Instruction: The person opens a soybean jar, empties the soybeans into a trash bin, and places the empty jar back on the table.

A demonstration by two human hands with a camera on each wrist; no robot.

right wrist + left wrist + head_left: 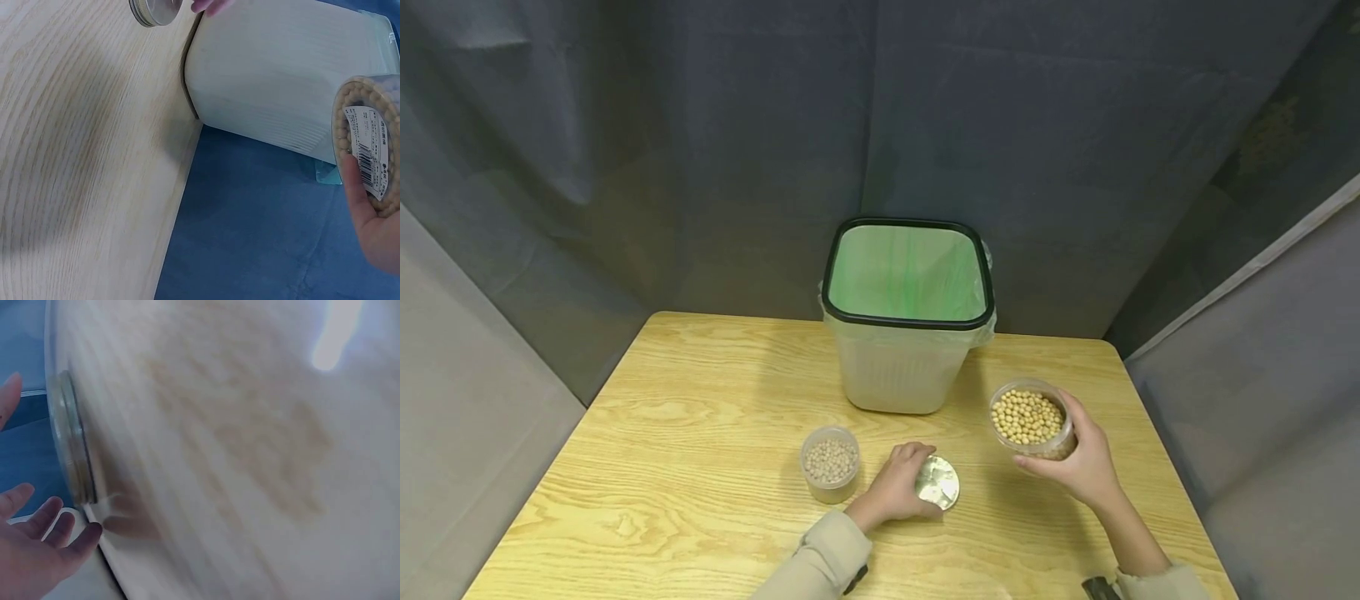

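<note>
A wooden counter (700, 417) carries a white waste bin (902, 367) with a black rim and green liner, standing at the back edge in front of a dark curtain (700, 125). To the bin's right, the right hand (1086, 467) holds an open clear jar of soybeans (1030, 419) tilted just above the counter, its fingers (359, 187) curled round the jar's wall; the wrist view shows a barcode label on the jar's side. Near the front, the left hand (898, 487) rests on a round metal lid (938, 482) lying flat on the counter, its fingers bent over the lid's edge in the head view; the left wrist view is blurred and shows fingertips (44, 519) spread loosely beside the lid's rim, so a firm grip cannot be confirmed. Just left of that hand stands a smaller open jar of pale beans (830, 462), upright and untouched.
</note>
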